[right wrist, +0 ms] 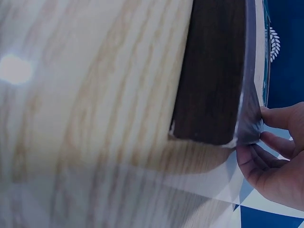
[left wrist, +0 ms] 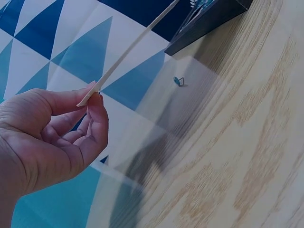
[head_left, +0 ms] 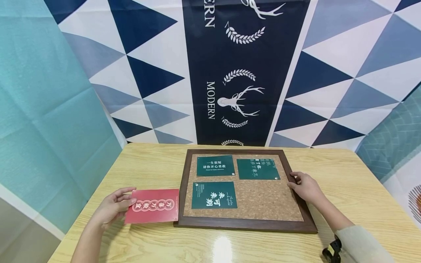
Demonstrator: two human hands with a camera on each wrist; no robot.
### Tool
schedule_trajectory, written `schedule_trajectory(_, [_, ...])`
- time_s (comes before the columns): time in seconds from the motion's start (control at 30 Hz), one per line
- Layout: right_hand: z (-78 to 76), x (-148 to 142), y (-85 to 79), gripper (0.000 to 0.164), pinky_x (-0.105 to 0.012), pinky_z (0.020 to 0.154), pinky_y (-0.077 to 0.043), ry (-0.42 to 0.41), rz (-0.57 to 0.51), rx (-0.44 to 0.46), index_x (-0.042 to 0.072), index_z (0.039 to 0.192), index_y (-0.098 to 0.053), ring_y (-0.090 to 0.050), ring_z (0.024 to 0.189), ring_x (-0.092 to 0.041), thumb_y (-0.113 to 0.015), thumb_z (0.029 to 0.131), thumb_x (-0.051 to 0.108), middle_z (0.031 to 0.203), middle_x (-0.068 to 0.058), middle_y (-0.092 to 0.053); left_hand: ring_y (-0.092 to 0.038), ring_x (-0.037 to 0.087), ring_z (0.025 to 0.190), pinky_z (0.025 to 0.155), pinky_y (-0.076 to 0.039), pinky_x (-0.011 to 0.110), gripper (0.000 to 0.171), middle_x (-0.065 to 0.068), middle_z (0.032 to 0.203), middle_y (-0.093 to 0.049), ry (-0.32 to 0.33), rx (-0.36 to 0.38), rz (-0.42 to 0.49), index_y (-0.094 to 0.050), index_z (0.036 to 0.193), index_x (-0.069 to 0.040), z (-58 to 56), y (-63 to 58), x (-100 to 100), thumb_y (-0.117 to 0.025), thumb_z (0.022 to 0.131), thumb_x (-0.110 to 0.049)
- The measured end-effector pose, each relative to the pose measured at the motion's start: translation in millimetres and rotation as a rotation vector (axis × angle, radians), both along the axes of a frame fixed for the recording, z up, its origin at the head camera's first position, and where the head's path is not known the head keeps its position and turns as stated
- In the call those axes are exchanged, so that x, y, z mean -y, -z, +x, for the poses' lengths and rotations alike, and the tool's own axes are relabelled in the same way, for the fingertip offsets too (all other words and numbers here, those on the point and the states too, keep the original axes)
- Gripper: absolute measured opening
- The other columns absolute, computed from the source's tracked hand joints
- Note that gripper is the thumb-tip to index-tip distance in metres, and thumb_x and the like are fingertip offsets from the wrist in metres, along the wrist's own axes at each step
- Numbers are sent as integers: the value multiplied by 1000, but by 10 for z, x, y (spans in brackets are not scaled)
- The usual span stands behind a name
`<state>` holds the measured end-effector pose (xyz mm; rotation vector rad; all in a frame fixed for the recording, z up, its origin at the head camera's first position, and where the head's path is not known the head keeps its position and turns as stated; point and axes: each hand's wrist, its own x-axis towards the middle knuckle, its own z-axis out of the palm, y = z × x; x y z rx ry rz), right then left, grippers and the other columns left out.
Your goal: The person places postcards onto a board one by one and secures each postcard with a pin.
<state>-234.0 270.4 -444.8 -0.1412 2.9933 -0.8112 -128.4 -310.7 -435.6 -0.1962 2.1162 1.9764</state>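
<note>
My left hand (head_left: 113, 206) pinches a red card (head_left: 154, 205) by its left edge, thumb on top. The card has white lettering in looped outlines, and its right edge meets the left side of a dark-framed cork board (head_left: 266, 199). In the left wrist view the card (left wrist: 126, 54) appears edge-on, between thumb and fingers. My right hand (head_left: 306, 187) grips the board's right frame edge, with thumb and fingers curled at the dark wood (right wrist: 213, 71). Three green cards are on the cork: one at upper left (head_left: 215, 166), another at upper right (head_left: 258, 169), the third at lower left (head_left: 214, 195).
A push pin (left wrist: 178, 81) lies on the wooden table (head_left: 144, 166), to the left of the board. Small pale pins show at corners of the green cards. Behind the table hangs a patterned blue and white cloth (head_left: 240, 73).
</note>
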Motion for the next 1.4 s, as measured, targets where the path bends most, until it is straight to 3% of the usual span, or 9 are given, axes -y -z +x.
schedule_trajectory(0.93, [-12, 2, -3, 53, -32, 55, -46, 3, -12, 26, -11, 124, -40, -55, 84, -33, -57, 85, 20, 100, -28, -54, -60, 12, 79, 68, -53, 30, 59, -2, 94, -54, -44, -22, -4, -30, 130, -3, -105, -31, -176, -62, 81, -12])
schedule_trajectory(1.4, [-10, -13, -11, 53, -33, 56, -46, 1, -18, 24, -11, 124, -40, -55, 85, -33, -57, 85, 20, 100, -28, -54, -60, 11, 79, 70, -53, 30, 58, -2, 94, -55, -15, -56, -20, -30, 129, 0, -193, -47, -337, -61, 81, -10])
